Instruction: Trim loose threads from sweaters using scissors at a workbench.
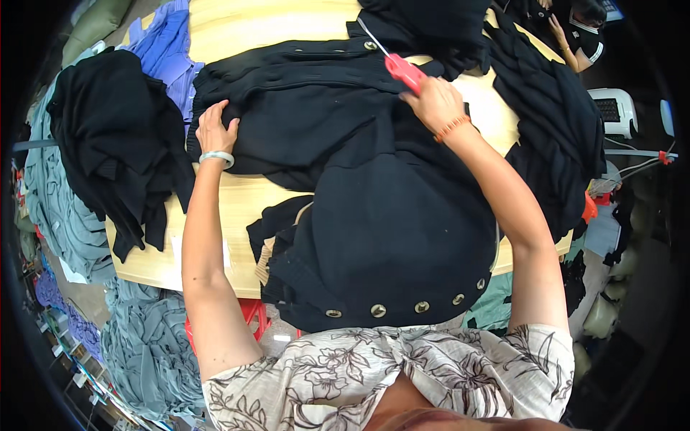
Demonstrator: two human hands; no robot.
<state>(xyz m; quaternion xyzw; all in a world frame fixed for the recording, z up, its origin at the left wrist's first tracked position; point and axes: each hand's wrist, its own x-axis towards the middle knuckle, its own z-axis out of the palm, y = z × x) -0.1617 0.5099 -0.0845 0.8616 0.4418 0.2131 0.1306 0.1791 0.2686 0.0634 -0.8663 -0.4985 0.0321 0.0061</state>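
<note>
Spreading across the desk [215, 215] centre, the black garment [374, 187] wants flat tension: left hand [214, 131], fingers splayed open, pins it at nine o'clock while right hand [435, 102], fingers closed around a red tagging tool [404, 70], works at one o'clock.

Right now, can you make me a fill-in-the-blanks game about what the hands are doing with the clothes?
1. The right hand holds a small tool whose colour is ____.
2. The left hand lies flat on a garment whose colour is ____.
3. The left wrist wears a pale ____.
4. The wooden table has a pile of blue shirts on the person's ____ side.

Missing words: red; black; bangle; left
</note>
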